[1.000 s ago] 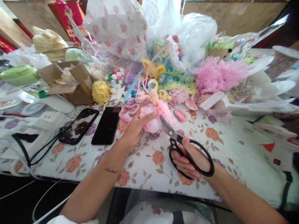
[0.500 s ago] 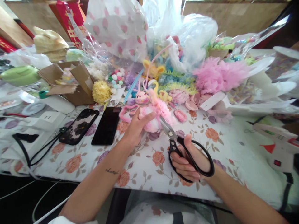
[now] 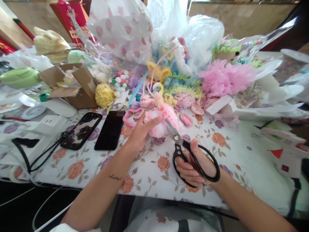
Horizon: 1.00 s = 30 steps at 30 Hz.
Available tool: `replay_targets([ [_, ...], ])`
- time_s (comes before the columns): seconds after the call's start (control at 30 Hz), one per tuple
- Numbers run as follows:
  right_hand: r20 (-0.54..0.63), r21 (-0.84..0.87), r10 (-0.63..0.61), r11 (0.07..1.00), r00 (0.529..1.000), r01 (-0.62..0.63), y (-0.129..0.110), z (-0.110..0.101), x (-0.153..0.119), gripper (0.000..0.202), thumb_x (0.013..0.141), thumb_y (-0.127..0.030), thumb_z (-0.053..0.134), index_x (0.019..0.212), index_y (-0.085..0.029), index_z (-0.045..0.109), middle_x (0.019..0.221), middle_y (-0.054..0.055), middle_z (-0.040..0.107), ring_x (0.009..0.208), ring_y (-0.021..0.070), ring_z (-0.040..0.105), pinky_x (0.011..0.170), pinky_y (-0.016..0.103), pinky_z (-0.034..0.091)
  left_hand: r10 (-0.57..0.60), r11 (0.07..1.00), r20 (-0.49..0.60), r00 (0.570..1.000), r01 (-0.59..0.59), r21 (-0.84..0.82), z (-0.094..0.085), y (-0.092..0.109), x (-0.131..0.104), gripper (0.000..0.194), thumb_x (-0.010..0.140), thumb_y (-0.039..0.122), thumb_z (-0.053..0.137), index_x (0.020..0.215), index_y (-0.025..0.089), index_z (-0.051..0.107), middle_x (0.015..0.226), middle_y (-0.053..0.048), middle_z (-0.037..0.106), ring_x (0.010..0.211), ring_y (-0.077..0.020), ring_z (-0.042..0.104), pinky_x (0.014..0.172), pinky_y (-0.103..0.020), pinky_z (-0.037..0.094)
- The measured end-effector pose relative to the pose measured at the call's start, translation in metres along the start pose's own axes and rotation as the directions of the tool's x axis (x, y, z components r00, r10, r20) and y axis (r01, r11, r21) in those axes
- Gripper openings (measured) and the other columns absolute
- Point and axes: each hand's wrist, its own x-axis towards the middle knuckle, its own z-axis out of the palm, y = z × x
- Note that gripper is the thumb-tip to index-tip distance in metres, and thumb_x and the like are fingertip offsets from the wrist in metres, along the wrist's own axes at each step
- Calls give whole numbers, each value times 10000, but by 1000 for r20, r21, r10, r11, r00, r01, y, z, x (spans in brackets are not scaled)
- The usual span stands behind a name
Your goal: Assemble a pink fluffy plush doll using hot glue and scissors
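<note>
My left hand (image 3: 143,129) grips a fluffy pink and white piece (image 3: 156,129) near the middle of the table. In my right hand (image 3: 193,167) is a pair of black-handled scissors (image 3: 176,138), with its blade tips at the right side of the fluff. The blades look nearly closed. Just behind my left hand lies a small pink doll face (image 3: 146,101) with long ears. A pink fuzzy loop (image 3: 129,117) rests to the left of the fluff, and a small pink oval piece (image 3: 186,120) to its right.
Two phones (image 3: 81,131) (image 3: 109,130) lie left of my left hand. Behind them stands an open cardboard box (image 3: 84,87). Pompoms, pink tulle (image 3: 227,77) and plastic bags (image 3: 120,29) fill the back. A glue gun (image 3: 287,148) is at the far right on the flowered cloth (image 3: 154,177).
My right hand and the scissors have shifted very slightly to the left. My left hand holds the fluff in nearly the same place.
</note>
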Motion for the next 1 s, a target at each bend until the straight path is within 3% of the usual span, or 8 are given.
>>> replay_targets([
  [0.23, 15, 41, 18, 999, 1000, -19, 2, -3, -2, 716, 706, -875, 393, 495, -192, 345, 316, -102, 317, 177, 30, 191, 161, 166, 251, -9, 1000, 41, 999, 9, -1, -7, -11, 5, 448, 664, 255, 824, 1074, 218, 649, 1062, -35, 716, 1024, -229, 668, 859, -308, 551],
  [0.5, 21, 28, 5, 1000, 1000, -5, 1, -2, 0, 754, 672, -921, 325, 523, -185, 394, 341, -91, 337, 204, 37, 224, 169, 167, 249, -29, 999, 38, 999, 30, -16, -10, -12, 6, 475, 683, 259, 815, 1121, 214, 634, 1044, -43, 716, 1033, -242, 666, 844, -310, 552],
  [0.73, -2, 29, 10, 1000, 1000, -10, 2, -2, 0, 720, 670, -880, 442, 485, -190, 354, 303, -96, 309, 181, 39, 213, 156, 172, 250, -61, 997, 16, 998, 60, 39, -9, -13, 5, 526, 677, 272, 821, 1157, 218, 615, 1073, -53, 701, 1064, -240, 650, 895, -327, 534],
  [1.0, 90, 66, 17, 998, 996, -23, 0, -4, -2, 779, 699, -915, 262, 556, -171, 442, 368, -79, 359, 221, 39, 244, 188, 167, 272, -28, 999, 20, 999, 29, -33, -9, -7, 6, 442, 648, 302, 832, 1039, 234, 637, 1092, -42, 700, 1100, -267, 644, 852, -311, 549],
])
